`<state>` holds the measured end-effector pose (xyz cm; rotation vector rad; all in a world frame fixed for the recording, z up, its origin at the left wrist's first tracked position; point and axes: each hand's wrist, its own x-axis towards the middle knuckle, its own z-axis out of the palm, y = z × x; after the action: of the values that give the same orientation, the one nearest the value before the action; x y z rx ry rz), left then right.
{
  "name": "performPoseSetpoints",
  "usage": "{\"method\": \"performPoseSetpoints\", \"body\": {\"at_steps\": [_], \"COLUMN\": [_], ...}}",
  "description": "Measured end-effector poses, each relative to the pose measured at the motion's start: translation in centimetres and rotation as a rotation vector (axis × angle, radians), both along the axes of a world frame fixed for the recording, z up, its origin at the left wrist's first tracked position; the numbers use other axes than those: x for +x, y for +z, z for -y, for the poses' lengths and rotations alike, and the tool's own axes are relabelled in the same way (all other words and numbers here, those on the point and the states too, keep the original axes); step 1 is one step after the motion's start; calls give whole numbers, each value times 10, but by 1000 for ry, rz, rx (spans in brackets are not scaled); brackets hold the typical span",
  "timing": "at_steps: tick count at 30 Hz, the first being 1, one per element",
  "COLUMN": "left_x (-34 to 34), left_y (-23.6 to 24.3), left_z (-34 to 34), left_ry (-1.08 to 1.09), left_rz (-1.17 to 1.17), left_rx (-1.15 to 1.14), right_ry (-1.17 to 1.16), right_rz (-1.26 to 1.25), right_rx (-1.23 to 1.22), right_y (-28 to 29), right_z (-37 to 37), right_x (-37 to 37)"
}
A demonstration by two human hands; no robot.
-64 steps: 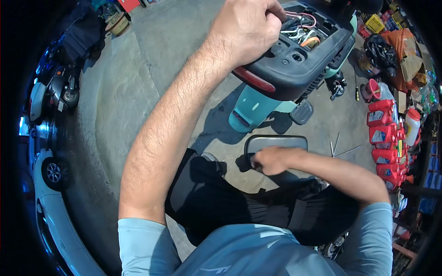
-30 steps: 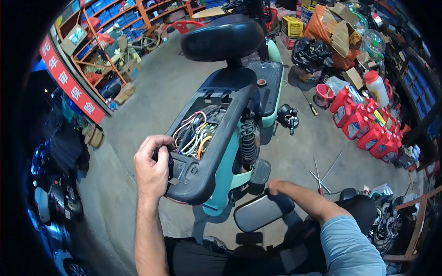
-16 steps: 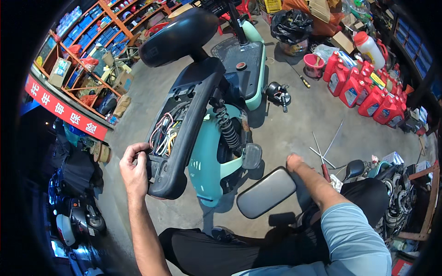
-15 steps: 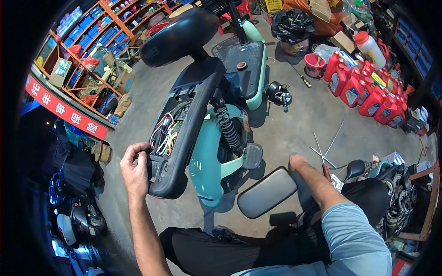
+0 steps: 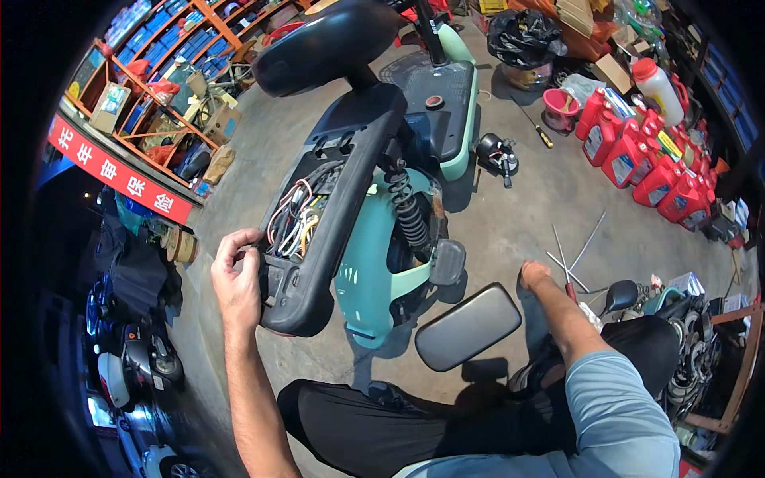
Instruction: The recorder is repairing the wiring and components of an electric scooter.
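At its near left corner, the long black housing (image 5: 307, 275) of an electric scooter is gripped by my left hand (image 5: 237, 275), thumb and bent fingers on the edge. Loose red, white and yellow wires (image 5: 296, 223) fill its open compartment. Below are a mint-green fender (image 5: 362, 295) and a black coil spring (image 5: 409, 215). My right hand (image 5: 537, 276) is low over the floor, fingers curled; what they hold, if anything, is hidden. To its left lies a black padded cushion (image 5: 468, 327).
A black seat (image 5: 327, 52) rises over the housing's far end. Thin metal rods (image 5: 588, 239) and a screwdriver (image 5: 544, 138) lie on the floor. Red jugs (image 5: 629, 159) stand at right, and a dark round part (image 5: 496, 154) sits beside the scooter. Shelves (image 5: 163, 76) stand far left.
The whole view has shifted slightly, so the scene sits a little further right. My left hand stays on the housing's corner. My right hand remains low beside the cushion.
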<state>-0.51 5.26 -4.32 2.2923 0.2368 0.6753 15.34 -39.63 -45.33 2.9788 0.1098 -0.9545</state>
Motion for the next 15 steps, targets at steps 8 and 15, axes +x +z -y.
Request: {"method": "performPoseSetpoints", "body": {"at_steps": [8,15], "left_x": [2,-2], "left_y": [6,18], "left_z": [9,24], "left_ry": [126,92], "left_rz": [-167,-171], "left_rx": [181,134], "right_ry": [-80,-276], "right_rz": [65,284], "right_rx": [137,563], "right_y": [23,12], "right_z": [-37,-59], "right_x": [27,64]}}
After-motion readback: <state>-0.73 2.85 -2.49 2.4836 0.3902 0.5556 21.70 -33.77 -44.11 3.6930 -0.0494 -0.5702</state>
